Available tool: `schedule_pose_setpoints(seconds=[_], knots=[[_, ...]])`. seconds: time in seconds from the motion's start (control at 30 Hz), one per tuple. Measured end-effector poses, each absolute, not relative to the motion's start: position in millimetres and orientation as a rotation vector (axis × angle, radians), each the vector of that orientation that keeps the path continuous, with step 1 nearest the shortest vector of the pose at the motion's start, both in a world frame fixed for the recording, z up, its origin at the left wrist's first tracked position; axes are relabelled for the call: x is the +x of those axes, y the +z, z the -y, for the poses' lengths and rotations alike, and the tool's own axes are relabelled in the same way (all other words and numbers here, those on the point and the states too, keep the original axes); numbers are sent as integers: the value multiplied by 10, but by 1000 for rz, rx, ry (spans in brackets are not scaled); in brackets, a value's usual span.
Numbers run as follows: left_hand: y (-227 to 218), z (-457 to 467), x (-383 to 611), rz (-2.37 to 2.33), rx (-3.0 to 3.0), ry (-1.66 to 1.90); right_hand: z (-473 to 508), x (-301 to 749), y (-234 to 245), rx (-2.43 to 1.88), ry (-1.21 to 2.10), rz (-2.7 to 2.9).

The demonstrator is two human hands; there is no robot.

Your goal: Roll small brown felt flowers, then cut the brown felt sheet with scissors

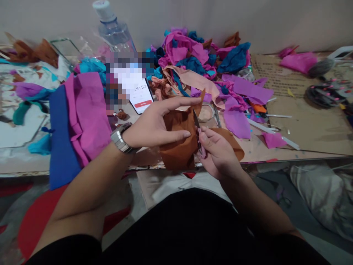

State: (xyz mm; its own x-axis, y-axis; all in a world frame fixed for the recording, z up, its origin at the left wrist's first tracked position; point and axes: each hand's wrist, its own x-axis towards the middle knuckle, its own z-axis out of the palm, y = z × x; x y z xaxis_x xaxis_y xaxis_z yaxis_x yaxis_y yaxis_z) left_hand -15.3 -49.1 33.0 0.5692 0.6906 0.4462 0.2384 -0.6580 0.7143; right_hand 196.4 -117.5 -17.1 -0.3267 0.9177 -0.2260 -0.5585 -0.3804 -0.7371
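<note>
My left hand pinches a piece of brown cloth between thumb and fingers, holding it up over the table's near edge. A metal watch sits on that wrist. My right hand grips small scissors, whose blades stick up into the brown cloth's right edge. More brown cloth shows behind the right hand.
A heap of pink, purple, blue and peach cloth scraps covers the table's back. Folded blue and pink cloth hangs over the left edge. A phone, a water bottle and a small glass dish stand nearby. Cardboard lies at right.
</note>
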Motion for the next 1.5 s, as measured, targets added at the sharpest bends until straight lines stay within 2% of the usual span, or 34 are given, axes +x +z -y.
schedule_pose_setpoints(seconds=[0.6, 0.93, 1.2, 1.5], knots=[[249, 481, -86, -641, 2077, 1039, 1113, 1948, -238, -934, 1696, 866], [97, 455, -84, -830, 1968, 1044, 1132, 1944, -203, -861, 1713, 823], [142, 468, -48, -986, 1960, 1080, 1160, 1943, -253, -884, 1653, 848], [135, 472, -47, -947, 2025, 1221, 1166, 1968, -306, -926, 1663, 837]])
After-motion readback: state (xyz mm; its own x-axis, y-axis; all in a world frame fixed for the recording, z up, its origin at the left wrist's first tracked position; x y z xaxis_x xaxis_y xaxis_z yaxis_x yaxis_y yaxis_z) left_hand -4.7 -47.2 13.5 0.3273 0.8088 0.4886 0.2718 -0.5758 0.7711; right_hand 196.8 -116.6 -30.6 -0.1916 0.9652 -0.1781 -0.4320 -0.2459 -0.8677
